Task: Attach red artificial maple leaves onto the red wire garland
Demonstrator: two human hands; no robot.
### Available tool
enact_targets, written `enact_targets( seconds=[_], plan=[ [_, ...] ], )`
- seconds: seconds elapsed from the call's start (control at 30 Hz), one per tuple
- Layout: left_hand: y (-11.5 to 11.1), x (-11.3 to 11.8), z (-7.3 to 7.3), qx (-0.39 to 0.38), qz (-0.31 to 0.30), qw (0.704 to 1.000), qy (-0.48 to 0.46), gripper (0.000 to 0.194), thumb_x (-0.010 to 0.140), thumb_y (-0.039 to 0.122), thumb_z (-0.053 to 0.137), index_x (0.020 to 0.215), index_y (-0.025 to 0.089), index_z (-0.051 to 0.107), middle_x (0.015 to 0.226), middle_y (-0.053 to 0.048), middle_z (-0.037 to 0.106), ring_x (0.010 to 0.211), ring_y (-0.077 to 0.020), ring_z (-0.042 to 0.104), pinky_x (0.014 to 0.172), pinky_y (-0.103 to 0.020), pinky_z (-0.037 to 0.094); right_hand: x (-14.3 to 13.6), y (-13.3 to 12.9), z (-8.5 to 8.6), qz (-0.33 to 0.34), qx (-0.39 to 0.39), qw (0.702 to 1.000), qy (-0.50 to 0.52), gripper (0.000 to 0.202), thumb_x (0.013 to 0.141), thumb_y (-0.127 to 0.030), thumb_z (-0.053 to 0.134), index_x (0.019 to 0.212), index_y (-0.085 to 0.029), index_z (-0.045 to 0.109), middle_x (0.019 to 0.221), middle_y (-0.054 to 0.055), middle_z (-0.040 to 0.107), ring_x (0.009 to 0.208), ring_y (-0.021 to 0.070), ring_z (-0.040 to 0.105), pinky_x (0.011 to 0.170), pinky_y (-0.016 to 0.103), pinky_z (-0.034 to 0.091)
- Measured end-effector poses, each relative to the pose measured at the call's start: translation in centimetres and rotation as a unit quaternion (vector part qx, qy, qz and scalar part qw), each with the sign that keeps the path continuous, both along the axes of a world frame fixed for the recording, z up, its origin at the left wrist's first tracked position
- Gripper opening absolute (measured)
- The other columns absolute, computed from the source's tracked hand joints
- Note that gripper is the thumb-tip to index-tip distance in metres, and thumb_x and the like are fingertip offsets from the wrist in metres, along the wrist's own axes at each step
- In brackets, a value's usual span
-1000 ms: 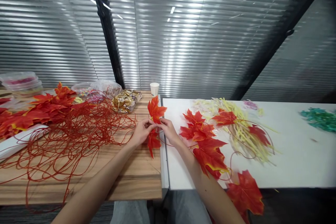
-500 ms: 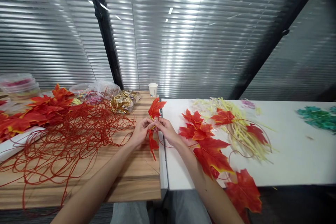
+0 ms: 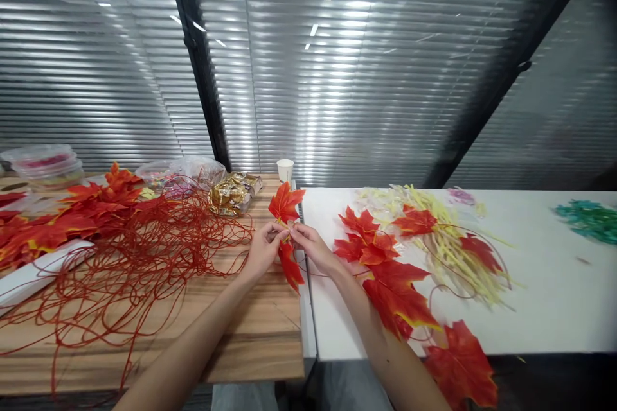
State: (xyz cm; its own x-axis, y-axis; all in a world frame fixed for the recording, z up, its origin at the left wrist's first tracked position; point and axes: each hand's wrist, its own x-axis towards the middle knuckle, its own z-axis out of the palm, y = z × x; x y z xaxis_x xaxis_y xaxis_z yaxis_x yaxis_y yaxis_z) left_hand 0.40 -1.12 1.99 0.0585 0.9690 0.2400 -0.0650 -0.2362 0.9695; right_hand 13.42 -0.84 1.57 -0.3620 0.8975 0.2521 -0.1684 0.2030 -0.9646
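Observation:
My left hand point(image 3: 265, 245) and my right hand point(image 3: 311, 243) meet over the gap between the two tables, both closed in a pinch. Between their fingertips are the yellow stems of artificial maple leaves. One red maple leaf point(image 3: 285, 203) points up above the fingers, and another red leaf point(image 3: 290, 266) hangs below them. A thin red cord point(image 3: 315, 275) runs from under my right hand toward a string of red leaves point(image 3: 400, 292) on the white table. My fingers hide the exact spot where stem and cord meet.
A big tangle of red cord point(image 3: 144, 250) covers the wooden table point(image 3: 260, 350), beside a pile of red leaves point(image 3: 72, 215). Gold packets point(image 3: 234, 194) and a paper cup point(image 3: 285, 170) stand behind. Yellow strips point(image 3: 448, 250) and green pieces point(image 3: 590, 219) lie on the white table point(image 3: 540, 308).
The whole view has shifted slightly, so everything sits a little lower and further right. The lower leaf has turned and shows more of its face; both hands stay pinched together.

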Motion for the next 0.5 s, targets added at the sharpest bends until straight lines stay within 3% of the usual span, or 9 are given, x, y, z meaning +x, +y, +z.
enact_targets(
  seconds=[0.13,0.3,0.5],
  plan=[
    [-0.2,-0.1,0.2,-0.069,-0.035,0.995,-0.066,0.021,0.064,0.031,0.066,0.068,0.014,0.054,0.067,0.001,0.058,0.062,-0.0097,0.053,0.061,-0.021,0.041,0.0,0.1,0.2,-0.015,0.023,1.0,-0.012,0.027,0.077,-0.042,0.049,0.066,-0.017,0.049,0.063,-0.001,0.045,0.058,0.0107,0.04,0.056,0.022,0.034],
    [-0.7,-0.3,0.8,-0.176,-0.112,0.962,-0.178,0.022,0.061,0.026,0.069,0.076,0.014,0.058,0.076,-0.001,0.061,0.071,-0.0103,0.056,0.069,-0.022,0.042,0.0,0.3,-0.2,-0.028,0.005,0.999,0.041,0.027,0.074,-0.041,0.054,0.065,-0.017,0.046,0.063,-0.003,0.041,0.056,0.009,0.036,0.053,0.021,0.032],
    [-0.9,-0.5,1.2,-0.201,-0.157,0.952,-0.17,0.028,0.056,0.019,0.073,0.079,0.013,0.059,0.08,-0.002,0.061,0.073,-0.0115,0.057,0.073,-0.024,0.043,0.1,0.3,-0.4,-0.033,-0.05,0.995,0.084,0.026,0.073,-0.042,0.055,0.067,-0.018,0.047,0.064,-0.003,0.043,0.055,0.009,0.038,0.052,0.02,0.032]
  ],
)
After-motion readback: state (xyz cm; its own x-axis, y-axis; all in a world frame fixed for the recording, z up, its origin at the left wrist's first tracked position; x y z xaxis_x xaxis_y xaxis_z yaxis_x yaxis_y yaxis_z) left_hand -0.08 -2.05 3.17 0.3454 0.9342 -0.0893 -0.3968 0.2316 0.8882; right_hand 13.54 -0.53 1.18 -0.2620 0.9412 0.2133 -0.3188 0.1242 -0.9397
